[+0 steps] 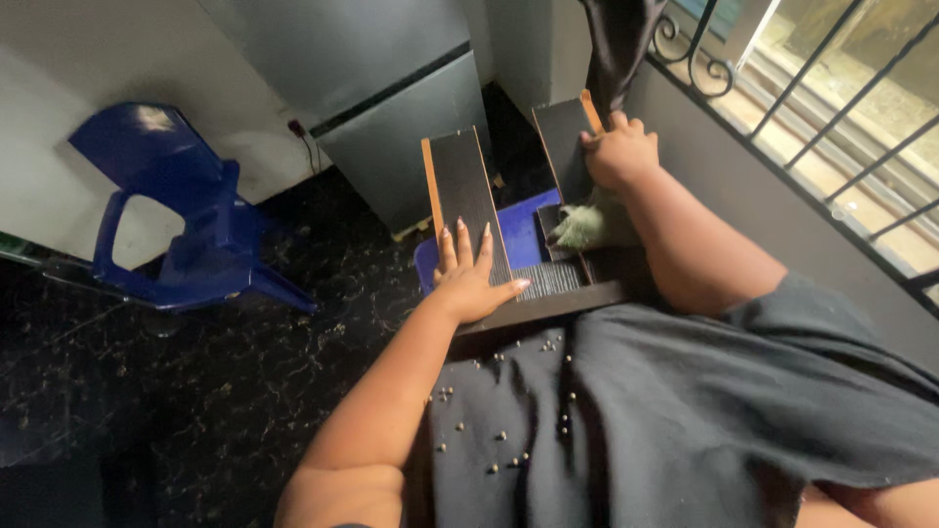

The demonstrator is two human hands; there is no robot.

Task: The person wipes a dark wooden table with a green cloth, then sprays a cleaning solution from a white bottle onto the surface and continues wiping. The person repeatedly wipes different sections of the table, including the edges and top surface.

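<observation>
From my remote seat the biggest thing in view is the grey cabinet (391, 108) against the back wall, and beside it the blue plastic chair (186, 225) standing on the dark speckled floor (196, 391), well apart from the work. The barred window (831, 127) runs along the right

Nearer in, I see a dark piece of flat-pack furniture held against my lap, its front edge (548, 308) pressed to my black beaded shirt (636, 420), which I judge steadies it. A blue basin (523, 235) sits on the floor behind it

Two dark panels with orange edges rise from that frame. The left panel (465, 196) stands tilted away from me; my left hand (469, 279) lies flat against its lower face, fingers spread, pressing and not gripping, probably to keep it upright. The right panel (565, 142) stands at the far right corner; my right hand (618, 154) is curled over its top edge, closed on it, seemingly to hold it square. The hands are well apart, one per panel

Smallest, a pale green cloth (587, 227) is bunched at the base of the right panel, under my forearm
</observation>
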